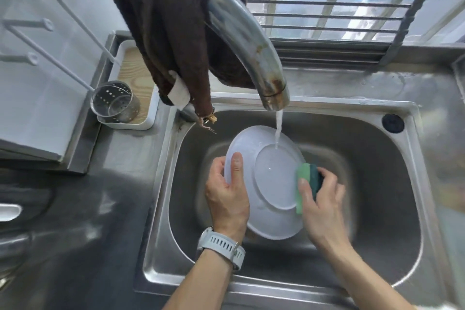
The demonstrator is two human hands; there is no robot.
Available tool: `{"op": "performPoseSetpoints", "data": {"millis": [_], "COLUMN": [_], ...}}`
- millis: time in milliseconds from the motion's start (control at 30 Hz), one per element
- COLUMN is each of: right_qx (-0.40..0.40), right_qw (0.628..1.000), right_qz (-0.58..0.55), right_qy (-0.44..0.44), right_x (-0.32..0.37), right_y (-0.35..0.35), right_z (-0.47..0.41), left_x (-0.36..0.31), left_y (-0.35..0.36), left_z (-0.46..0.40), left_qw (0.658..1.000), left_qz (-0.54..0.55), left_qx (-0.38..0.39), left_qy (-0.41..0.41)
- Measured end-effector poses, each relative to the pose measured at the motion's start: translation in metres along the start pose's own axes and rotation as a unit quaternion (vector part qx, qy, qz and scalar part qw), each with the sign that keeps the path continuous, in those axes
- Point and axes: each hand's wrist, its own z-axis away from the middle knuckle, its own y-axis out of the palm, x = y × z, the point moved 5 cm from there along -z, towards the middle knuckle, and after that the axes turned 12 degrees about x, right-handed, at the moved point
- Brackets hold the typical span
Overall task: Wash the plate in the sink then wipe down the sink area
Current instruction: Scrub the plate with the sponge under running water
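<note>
Plate (266,184): white, underside facing up, tilted inside the sink (377,158) basin; water from the tap (251,45) is landing on its upper foot ring.

Left hand (227,194): gripping the plate's left rim, thumb lying across the underside, fingers curled behind. A white watch (221,246) is sitting on that wrist.

Right hand (320,199): its grip is pinching a green sponge (308,184), pressing it against the plate's right edge.

Step in hand, by judgement: washing is under way, scrubbing the underside beneath running water; wiping the sink area is not yet begun.

Next move likely calls for rinsing both faces, setting the plate aside, shutting off the tap.

Brown cloth (171,27): draped over the tap, above and left of the plate.

Perforated metal cup (115,102): standing in a white tray on the tabletop, left of the sink.

Black plug hole cap (393,123): on the sink's rim, upper right of the plate.
</note>
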Motion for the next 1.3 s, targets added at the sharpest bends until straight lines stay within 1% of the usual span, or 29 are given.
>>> {"op": "performPoseSetpoints", "data": {"millis": [67,167,233,300,367,400,433,467,533,567,633,667,700,767,867,933,1033,1167,1233,1300], "right_qx": [-0.006,-0.033,-0.044,-0.051,-0.039,-0.028,-0.02,-0.013,0.006,0.012,0.022,0.029,0.036,0.047,0.046,0.045,0.052,0.084,0.076,0.055], "right_qw": [1.0,0.999,0.999,0.993,0.979,0.969,0.959,0.95,0.94,0.938,0.929,0.924,0.921,0.92,0.923,0.919,0.908,0.892,0.902,0.922], "right_qz": [-0.005,-0.01,0.015,0.058,0.103,0.126,0.151,0.173,0.205,0.219,0.244,0.254,0.257,0.25,0.242,0.255,0.28,0.302,0.289,0.261], "right_qy": [-0.002,0.009,-0.018,-0.088,-0.173,-0.21,-0.24,-0.26,-0.271,-0.27,-0.276,-0.283,-0.29,-0.297,-0.296,-0.297,-0.307,-0.326,-0.311,-0.28], "right_x": [0.008,0.029,0.051,0.078,0.102,0.11,0.115,0.118,0.118,0.116,0.111,0.109,0.106,0.099,0.089,0.085,0.078,0.062,0.05,0.04], "right_y": [-0.001,-0.014,-0.016,-0.006,0.011,0.02,0.028,0.036,0.044,0.045,0.046,0.047,0.047,0.045,0.041,0.039,0.034,0.021,0.007,-0.01], "right_z": [0.0,-0.038,-0.058,-0.058,-0.039,-0.025,-0.013,-0.003,0.011,0.014,0.021,0.026,0.031,0.039,0.048,0.054,0.063,0.076,0.075,0.071], "left_x": [-0.005,-0.008,-0.009,-0.008,-0.006,-0.003,0.003,0.009,0.015,0.014,0.008,0.008,0.006,0.003,0.009,0.014,0.021,0.023,0.022,0.02], "left_y": [0.0,0.002,0.005,0.008,0.01,0.012,0.014,0.018,0.024,0.026,0.028,0.028,0.027,0.024,0.022,0.021,0.017,0.004,-0.001,-0.007], "left_z": [-0.004,-0.003,0.002,0.007,0.008,0.008,0.005,0.003,0.0,0.0,0.001,0.0,-0.001,-0.004,-0.005,-0.003,-0.001,-0.009,-0.011,-0.013], "left_qw": [1.0,0.998,0.997,0.998,0.999,1.0,0.997,0.985,0.936,0.909,0.866,0.853,0.849,0.852,0.868,0.875,0.878,0.915,0.932,0.943], "left_qz": [-0.004,-0.014,-0.024,-0.018,-0.004,0.019,0.068,0.154,0.315,0.37,0.435,0.443,0.434,0.397,0.32,0.294,0.301,0.268,0.244,0.229], "left_qx": [0.013,0.036,0.053,0.047,0.027,0.024,0.026,0.042,0.079,0.101,0.148,0.172,0.193,0.222,0.222,0.193,0.136,0.044,0.017,-0.003], "left_qy": [0.013,0.048,0.056,0.049,0.024,-0.002,-0.033,-0.069,-0.137,-0.162,-0.199,-0.217,-0.233,-0.259,-0.308,-0.332,-0.347,-0.297,-0.268,-0.242]}}
